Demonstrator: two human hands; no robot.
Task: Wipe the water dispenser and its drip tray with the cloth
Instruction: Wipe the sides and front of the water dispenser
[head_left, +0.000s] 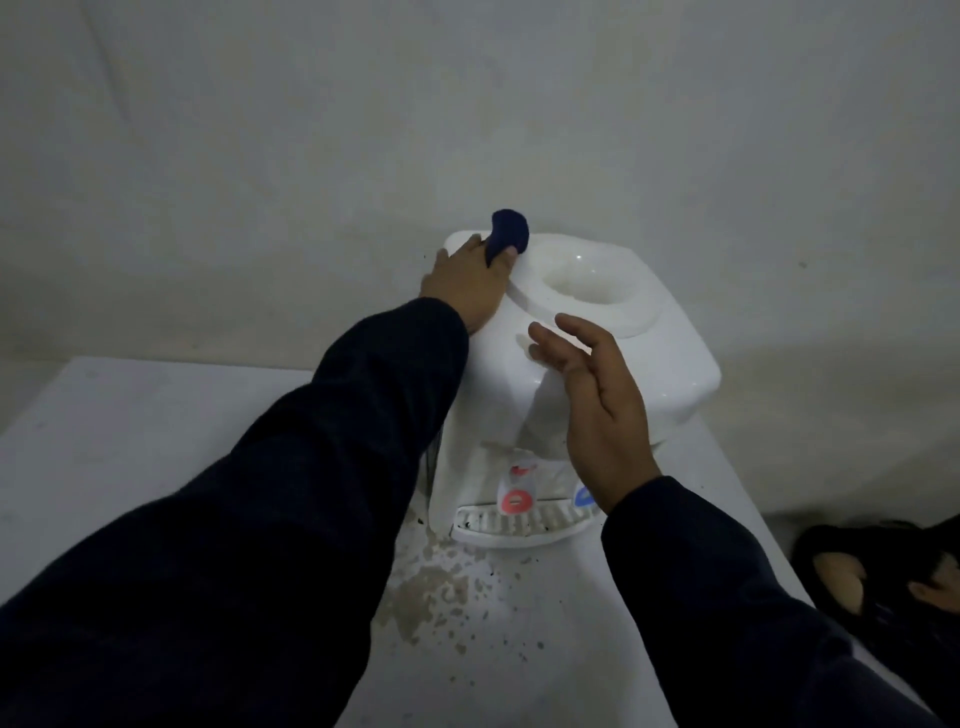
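A white tabletop water dispenser (670, 358) stands on a white table, its round bottle well facing up. At its front base sits the slotted drip tray (519, 530), below a red tap (516, 501) and a blue tap (583, 496). My left hand (467, 286) lies flat on the dispenser's top left rear corner, pressing a dark blue cloth (509, 231) that sticks out past my fingers. My right hand (597, 410) hovers in front of the dispenser with fingers spread and nothing in it.
The white table (130, 431) has brownish stains and dark specks (436, 592) in front of the tray. A bare wall rises close behind the dispenser. A foot in a dark sandal (878, 577) shows on the floor at lower right.
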